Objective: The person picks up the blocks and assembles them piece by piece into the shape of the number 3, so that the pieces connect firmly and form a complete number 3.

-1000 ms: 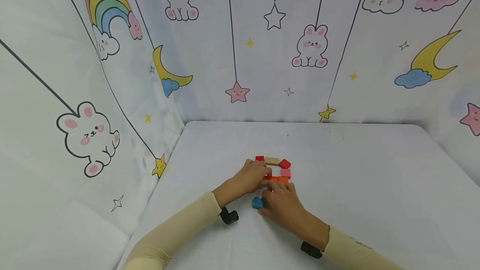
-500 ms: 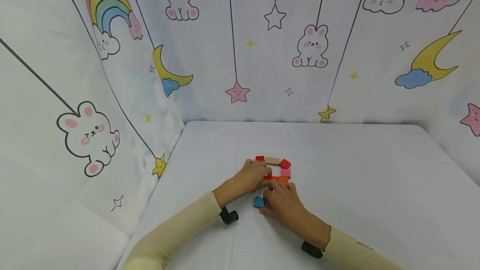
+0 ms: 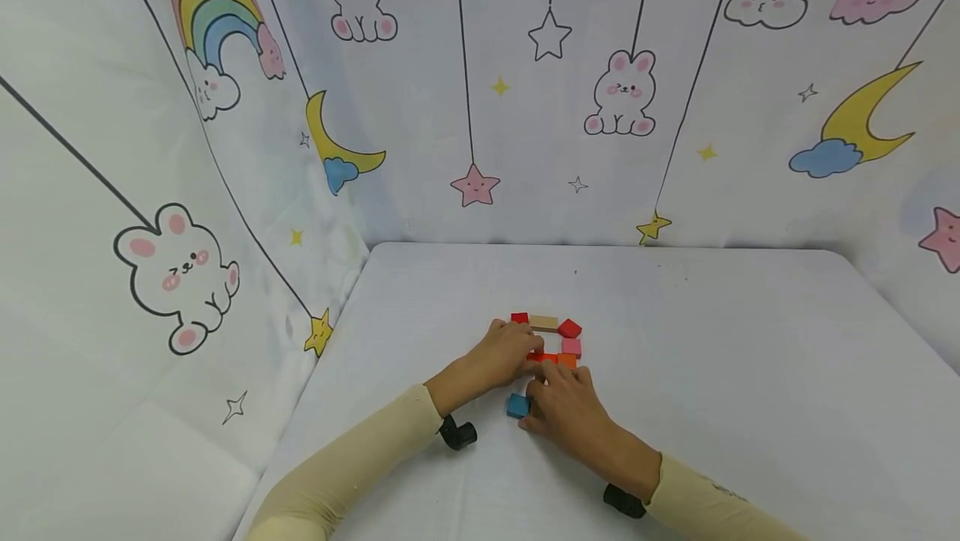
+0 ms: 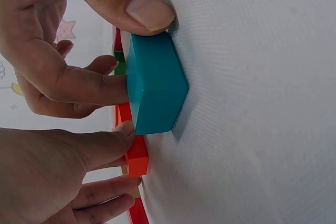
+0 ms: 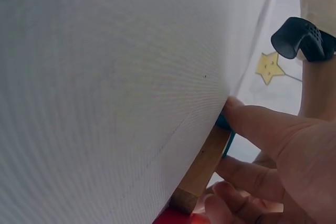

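In the head view, my left hand (image 3: 501, 353) reaches over the left side of a ring of small blocks. Its thumb and index finger pinch an orange-red block (image 4: 137, 157), seen close in the left wrist view. My right hand (image 3: 567, 408) holds a teal five-sided block (image 4: 157, 85) just in front of the ring, thumb on one side and index finger against its far edge. A bare wood block (image 5: 202, 166) lies beside the teal one in the right wrist view; my right hand hides it from the head camera.
The ring's far side has a red block (image 3: 520, 318), a tan block (image 3: 543, 323) and a red pentagon (image 3: 570, 328). A pink block (image 3: 572, 348) and an orange block (image 3: 567, 360) close its right. A green block (image 4: 119, 63) shows behind my fingers. White cloth covers the table (image 3: 712, 358).
My right hand and the teal block have shifted very slightly to the right since the first frame. My left hand and the ring of blocks have stayed in place.
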Motion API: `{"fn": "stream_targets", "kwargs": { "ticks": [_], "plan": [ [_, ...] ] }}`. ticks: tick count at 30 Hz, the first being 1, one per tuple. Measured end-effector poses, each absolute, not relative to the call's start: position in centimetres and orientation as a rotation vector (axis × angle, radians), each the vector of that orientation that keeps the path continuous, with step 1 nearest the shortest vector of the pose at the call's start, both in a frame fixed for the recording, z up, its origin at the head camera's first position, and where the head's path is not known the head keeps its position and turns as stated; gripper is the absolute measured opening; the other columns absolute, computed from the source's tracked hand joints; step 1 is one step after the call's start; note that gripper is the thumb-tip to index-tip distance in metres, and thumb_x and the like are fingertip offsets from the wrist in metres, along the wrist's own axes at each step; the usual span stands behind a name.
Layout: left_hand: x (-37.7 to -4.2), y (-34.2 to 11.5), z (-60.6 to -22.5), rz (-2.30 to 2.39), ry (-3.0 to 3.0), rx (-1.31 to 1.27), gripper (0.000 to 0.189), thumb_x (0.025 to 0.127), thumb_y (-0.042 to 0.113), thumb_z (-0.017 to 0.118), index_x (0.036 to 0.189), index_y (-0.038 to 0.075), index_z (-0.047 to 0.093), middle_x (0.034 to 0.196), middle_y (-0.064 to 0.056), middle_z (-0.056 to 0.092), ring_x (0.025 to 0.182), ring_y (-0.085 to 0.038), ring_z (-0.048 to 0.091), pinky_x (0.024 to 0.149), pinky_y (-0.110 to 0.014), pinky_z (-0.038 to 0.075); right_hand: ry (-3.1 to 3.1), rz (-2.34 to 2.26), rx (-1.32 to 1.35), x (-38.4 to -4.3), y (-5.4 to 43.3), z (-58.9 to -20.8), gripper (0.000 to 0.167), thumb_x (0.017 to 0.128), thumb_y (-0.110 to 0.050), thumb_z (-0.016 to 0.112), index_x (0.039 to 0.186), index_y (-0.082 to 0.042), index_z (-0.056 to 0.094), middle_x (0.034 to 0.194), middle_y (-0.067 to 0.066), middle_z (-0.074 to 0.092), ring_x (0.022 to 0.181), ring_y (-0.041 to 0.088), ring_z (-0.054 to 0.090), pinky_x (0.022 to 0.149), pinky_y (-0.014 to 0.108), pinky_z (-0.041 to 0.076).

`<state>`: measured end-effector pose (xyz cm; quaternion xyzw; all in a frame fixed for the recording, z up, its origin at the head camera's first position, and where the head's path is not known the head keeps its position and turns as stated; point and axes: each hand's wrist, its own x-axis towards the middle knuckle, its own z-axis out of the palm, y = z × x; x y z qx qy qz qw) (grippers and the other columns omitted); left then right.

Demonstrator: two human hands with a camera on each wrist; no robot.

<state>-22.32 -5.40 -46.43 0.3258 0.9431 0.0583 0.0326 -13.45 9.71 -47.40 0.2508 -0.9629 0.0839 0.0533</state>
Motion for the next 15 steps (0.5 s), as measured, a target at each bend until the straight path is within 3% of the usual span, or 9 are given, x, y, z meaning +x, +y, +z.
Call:
{"fn": "stream_targets", "kwargs": {
  "ticks": [6,15],
  "plan": [
    [-22.36,-5.40,-46.47,0.177,2.911,1.013,0.025,0.099,0.038,0.075,0.118,0.023,0.076,0.108,0.004,0.071,0.107,-0.013,0.062,0.100,-0.041,0.046,-2.932,0.253,0.760,-13.37,9.68,-47.25,0.047,0.073,-0.046,0.097,0.101,-0.015,0.076,0.122,0.005,0.067,0.107,0.023,0.062,0.083,0.044,0.041],
    [-22.37,-5.18,-46.30,0.136,2.900,0.982,0.024,0.100,0.039,0.074,0.118,0.023,0.075,0.106,0.006,0.071,0.106,-0.011,0.062,0.101,-0.042,0.045,-2.971,0.269,0.738,-13.35,9.89,-46.66,0.046,0.073,-0.049,0.096,0.100,-0.017,0.076,0.112,0.003,0.066,0.105,0.019,0.059,0.082,0.043,0.040]
  ]
}}
